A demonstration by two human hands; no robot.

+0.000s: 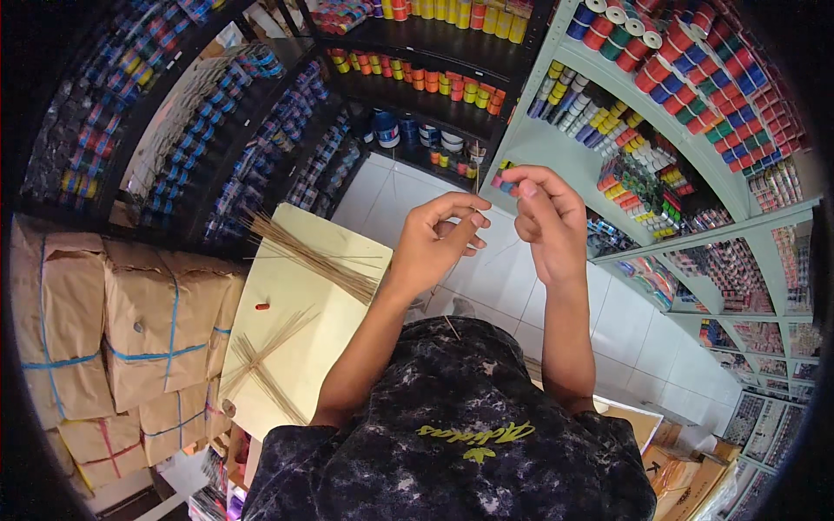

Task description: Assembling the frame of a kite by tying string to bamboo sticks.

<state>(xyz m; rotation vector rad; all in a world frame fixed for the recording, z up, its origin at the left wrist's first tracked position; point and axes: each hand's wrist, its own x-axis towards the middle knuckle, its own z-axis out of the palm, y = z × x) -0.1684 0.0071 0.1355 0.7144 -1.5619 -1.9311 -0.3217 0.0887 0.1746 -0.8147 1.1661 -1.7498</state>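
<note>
If you think of the view as a clock, the thin stick [477, 169] is just up from the middle, toward 1 o'clock. Its low end is at the fingertips of the left hand [439, 234]. The thumb and first finger of that hand are closed to a small pinch, and they seem to hold the stick. The other fingers are curled.

At 2 o'clock is the right hand [552, 217], held up near the left but not touching it. Its first finger bends over toward the thumb, with only a little room between the tips. I cannot tell if it has hold of something very thin.

At 8 o'clock is a pale yellow table [295, 291]. On it are a long bunch of sticks [317, 265], a crossed pile of sticks [256, 365] and a small red tube [262, 306]. Past the table, near 9 o'clock, brown paper bundles [139, 321] are stacked up, tied with string.

The dark shelf [408, 91] at 12 o'clock has rows of red, orange and yellow rolls. The pale green shelf [521, 148] at 2 o'clock is full of bright rolls too. The white tile floor [638, 347] is at 4 o'clock.
</note>
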